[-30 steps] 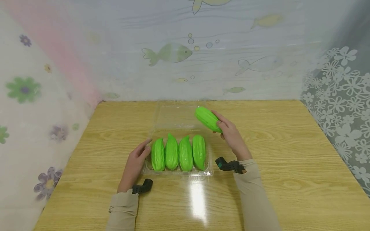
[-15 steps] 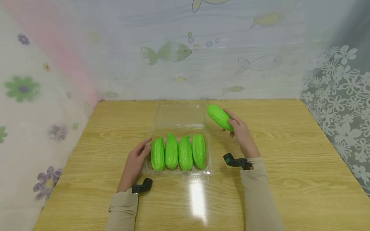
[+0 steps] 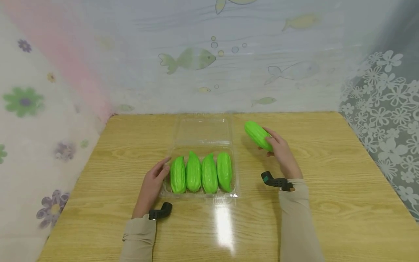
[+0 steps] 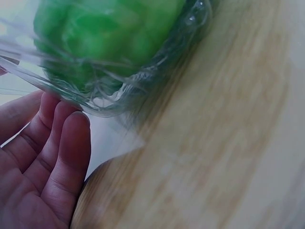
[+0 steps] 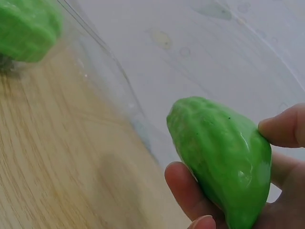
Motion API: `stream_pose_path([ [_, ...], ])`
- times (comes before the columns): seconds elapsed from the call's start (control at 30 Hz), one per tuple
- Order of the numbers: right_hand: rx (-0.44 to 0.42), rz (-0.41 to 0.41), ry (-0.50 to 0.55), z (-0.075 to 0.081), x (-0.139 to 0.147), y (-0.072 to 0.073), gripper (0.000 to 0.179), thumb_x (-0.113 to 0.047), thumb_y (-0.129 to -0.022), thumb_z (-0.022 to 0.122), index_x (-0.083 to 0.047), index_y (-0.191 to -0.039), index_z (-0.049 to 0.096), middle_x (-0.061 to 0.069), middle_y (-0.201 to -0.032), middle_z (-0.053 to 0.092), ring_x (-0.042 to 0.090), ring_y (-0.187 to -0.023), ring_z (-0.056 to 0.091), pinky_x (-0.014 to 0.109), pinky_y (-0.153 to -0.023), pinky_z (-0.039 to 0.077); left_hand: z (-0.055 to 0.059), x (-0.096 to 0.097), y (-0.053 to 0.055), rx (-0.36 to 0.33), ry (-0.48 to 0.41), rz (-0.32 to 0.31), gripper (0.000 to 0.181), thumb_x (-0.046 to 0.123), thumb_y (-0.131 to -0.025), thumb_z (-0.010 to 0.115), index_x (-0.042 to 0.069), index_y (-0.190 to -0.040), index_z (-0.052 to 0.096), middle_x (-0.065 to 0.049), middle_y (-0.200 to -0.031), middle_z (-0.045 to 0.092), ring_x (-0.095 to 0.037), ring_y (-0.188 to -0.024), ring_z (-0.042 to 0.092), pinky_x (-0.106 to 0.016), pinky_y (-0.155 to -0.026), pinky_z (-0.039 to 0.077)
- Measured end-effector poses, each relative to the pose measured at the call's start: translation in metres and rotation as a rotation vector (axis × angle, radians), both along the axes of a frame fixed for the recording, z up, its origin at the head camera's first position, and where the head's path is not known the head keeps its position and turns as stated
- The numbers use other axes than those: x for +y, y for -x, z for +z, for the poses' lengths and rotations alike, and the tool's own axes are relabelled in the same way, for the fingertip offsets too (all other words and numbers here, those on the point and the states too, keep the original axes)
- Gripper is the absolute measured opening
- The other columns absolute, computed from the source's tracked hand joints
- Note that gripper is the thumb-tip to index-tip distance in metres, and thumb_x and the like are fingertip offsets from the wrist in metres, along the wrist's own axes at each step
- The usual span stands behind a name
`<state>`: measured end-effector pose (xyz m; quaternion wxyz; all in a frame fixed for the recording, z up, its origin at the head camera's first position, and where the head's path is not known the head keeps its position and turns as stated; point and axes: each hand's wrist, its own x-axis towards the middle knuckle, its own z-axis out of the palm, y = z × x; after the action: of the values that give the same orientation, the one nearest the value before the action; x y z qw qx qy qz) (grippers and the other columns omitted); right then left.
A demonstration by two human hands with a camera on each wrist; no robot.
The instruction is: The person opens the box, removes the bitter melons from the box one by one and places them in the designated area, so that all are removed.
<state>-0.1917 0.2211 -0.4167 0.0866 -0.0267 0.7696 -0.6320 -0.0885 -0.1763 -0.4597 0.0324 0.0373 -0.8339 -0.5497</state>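
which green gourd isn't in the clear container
The gourd gripped in the right hand: it is held to the right of the clear container, while the other four gourds lie side by side inside.

Gourds (image 3: 210, 174) are brt grn, box (image 3: 203, 131) clear, table (image 3: 334, 174) lt brn w/ wood grain, sleeves (image 3: 297, 218) beige; back wall (image 3: 196, 32) pale blue-gry, fish-print; L wall (image 3: 23, 138) wht, flwr-print; R wall (image 3: 389, 102) gry w/ wht flwr-print.

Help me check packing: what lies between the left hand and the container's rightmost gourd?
The container's clear side and three green gourds, side by side, in the head view.
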Motion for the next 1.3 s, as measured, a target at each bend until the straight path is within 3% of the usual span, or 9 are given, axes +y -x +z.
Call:
stream_pose_path([
  [0.43, -0.055, -0.045, 0.007, -0.009, 0.013, 0.002, 0.052, -0.047, -0.092, 0.04, -0.027, -0.139, 0.031, 0.01, -0.121, 0.04, 0.033, -0.094, 0.052, 0.037, -0.07, 0.04, -0.001, 0.0, 0.0, -0.001, -0.014, 0.011, 0.042, 0.041, -0.091, 0.046, 0.024, -0.129, 0.047, -0.005, -0.108, 0.054, -0.016, -0.105, 0.047, -0.038, -0.093, 0.034],
  [0.6, -0.08, -0.063, 0.017, -0.012, 0.017, 0.001, 0.053, -0.043, -0.093, 0.04, -0.024, -0.14, 0.028, 0.009, -0.128, 0.035, 0.035, -0.097, 0.05, 0.04, -0.077, 0.038, -0.001, 0.0, 0.001, -0.002, -0.019, 0.006, 0.042, 0.041, -0.091, 0.047, 0.023, -0.13, 0.047, -0.005, -0.108, 0.054, -0.015, -0.105, 0.046, -0.038, -0.093, 0.033],
  [0.67, -0.085, -0.065, -0.001, -0.014, 0.019, 0.0, 0.053, -0.043, -0.093, 0.04, -0.024, -0.141, 0.027, 0.011, -0.131, 0.033, 0.034, -0.099, 0.05, 0.041, -0.083, 0.037, 0.007, 0.003, -0.002, -0.011, -0.03, 0.002, 0.042, 0.036, -0.092, 0.047, 0.02, -0.13, 0.047, -0.008, -0.109, 0.054, -0.017, -0.106, 0.046, -0.039, -0.094, 0.033],
  [0.8, -0.074, -0.073, -0.081, -0.017, 0.02, 0.0, 0.057, -0.046, -0.092, 0.039, -0.024, -0.142, 0.023, 0.015, -0.135, 0.029, 0.031, -0.106, 0.046, 0.041, -0.087, 0.035, 0.008, 0.003, -0.003, -0.02, -0.039, -0.001, 0.041, 0.036, -0.092, 0.047, 0.02, -0.13, 0.047, -0.009, -0.111, 0.053, -0.017, -0.108, 0.045, -0.038, -0.095, 0.032],
  [0.9, -0.057, -0.082, -0.148, -0.018, 0.021, 0.001, 0.06, -0.049, -0.092, 0.037, -0.023, -0.143, 0.02, 0.016, -0.136, 0.029, 0.028, -0.107, 0.041, 0.039, -0.082, 0.037, 0.001, 0.0, 0.0, -0.011, -0.037, 0.002, 0.042, 0.04, -0.091, 0.047, 0.024, -0.129, 0.047, -0.007, -0.11, 0.054, -0.016, -0.108, 0.046, -0.038, -0.095, 0.032],
  [1.07, -0.056, -0.125, -0.238, -0.02, 0.023, 0.001, 0.06, -0.05, -0.092, 0.036, -0.025, -0.143, 0.018, 0.012, -0.136, 0.03, 0.029, -0.09, 0.044, 0.035, -0.068, 0.041, 0.001, 0.0, -0.001, -0.01, -0.03, 0.01, 0.042, 0.042, -0.091, 0.047, 0.024, -0.129, 0.048, -0.005, -0.111, 0.054, -0.015, -0.11, 0.045, -0.038, -0.095, 0.032],
  [1.3, -0.042, -0.171, -0.336, -0.021, 0.025, 0.002, 0.061, -0.042, -0.092, 0.042, -0.027, -0.144, 0.014, 0.015, -0.14, 0.027, 0.024, -0.075, 0.048, 0.033, -0.064, 0.042, 0.003, -0.001, 0.0, -0.012, -0.033, 0.001, 0.041, 0.041, -0.091, 0.046, 0.026, -0.129, 0.047, -0.004, -0.113, 0.053, -0.015, -0.111, 0.045, -0.038, -0.096, 0.032],
])
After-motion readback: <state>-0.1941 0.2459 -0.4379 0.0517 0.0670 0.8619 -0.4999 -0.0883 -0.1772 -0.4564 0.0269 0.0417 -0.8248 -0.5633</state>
